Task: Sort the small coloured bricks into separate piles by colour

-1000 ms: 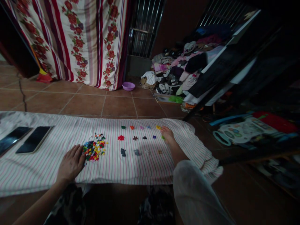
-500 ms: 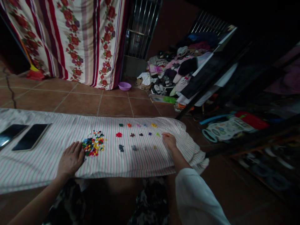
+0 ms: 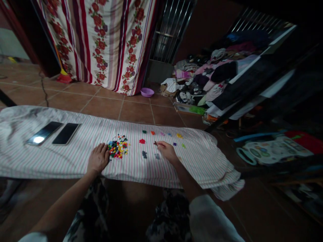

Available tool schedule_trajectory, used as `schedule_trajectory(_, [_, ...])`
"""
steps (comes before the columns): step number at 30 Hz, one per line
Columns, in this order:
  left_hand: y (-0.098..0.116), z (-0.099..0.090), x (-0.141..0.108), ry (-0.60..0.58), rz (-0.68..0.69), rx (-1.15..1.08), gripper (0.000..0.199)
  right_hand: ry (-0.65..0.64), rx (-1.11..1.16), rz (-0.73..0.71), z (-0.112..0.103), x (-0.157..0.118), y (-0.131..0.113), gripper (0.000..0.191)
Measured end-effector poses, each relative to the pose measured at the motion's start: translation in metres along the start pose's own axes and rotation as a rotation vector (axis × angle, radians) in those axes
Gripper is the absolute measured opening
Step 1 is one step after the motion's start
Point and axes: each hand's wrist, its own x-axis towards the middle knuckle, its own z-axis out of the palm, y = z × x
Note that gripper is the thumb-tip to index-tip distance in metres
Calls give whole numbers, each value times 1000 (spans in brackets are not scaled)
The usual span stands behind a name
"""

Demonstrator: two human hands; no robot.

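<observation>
My left hand point(image 3: 99, 158) lies flat on the striped cloth, fingers stretched out, at the left edge of a mixed heap of small coloured pieces point(image 3: 118, 149). My right hand point(image 3: 167, 151) has thumb and forefinger pinched together at a small brown cluster point(image 3: 155, 143); whatever is between the fingertips is too small to make out. Around it sit little one-colour groups: a red group point(image 3: 142, 141), a dark grey group point(image 3: 144, 154), a grey-blue group point(image 3: 157, 156), an orange group point(image 3: 152, 133), a yellow group point(image 3: 179, 135) and a lime green group point(image 3: 183, 145). My right hand hides part of the rows.
Two phones point(image 3: 66, 133) lie on the left of the striped cloth point(image 3: 75, 158). Beyond its far edge are a tiled floor, a purple basin point(image 3: 147, 92) and a flowered curtain point(image 3: 108, 47). A heap of clothes point(image 3: 202, 77) and a dark slanted bar stand at the right.
My right hand has moved left from beside the lime green group to the brown cluster. My left hand stays by the mixed heap. The view has shifted, so the scene sits further right.
</observation>
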Motion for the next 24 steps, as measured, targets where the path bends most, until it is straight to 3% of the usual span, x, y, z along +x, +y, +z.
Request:
schedule_trajectory(5, [1, 0, 0, 10, -5, 37, 44, -196, -39, -228, 70, -10, -36, 25])
schedule_trajectory(11, [3, 3, 1, 32, -36, 48, 47, -285, -264, -379, 125, -4, -64, 25])
schedule_trajectory(18, [5, 2, 0, 29, -18, 33, 41, -383, -492, -386, 157, 14, -97, 29])
schedule_trajectory(24, [6, 1, 1, 29, -40, 19, 43, -472, -692, -299, 170, 25, -109, 33])
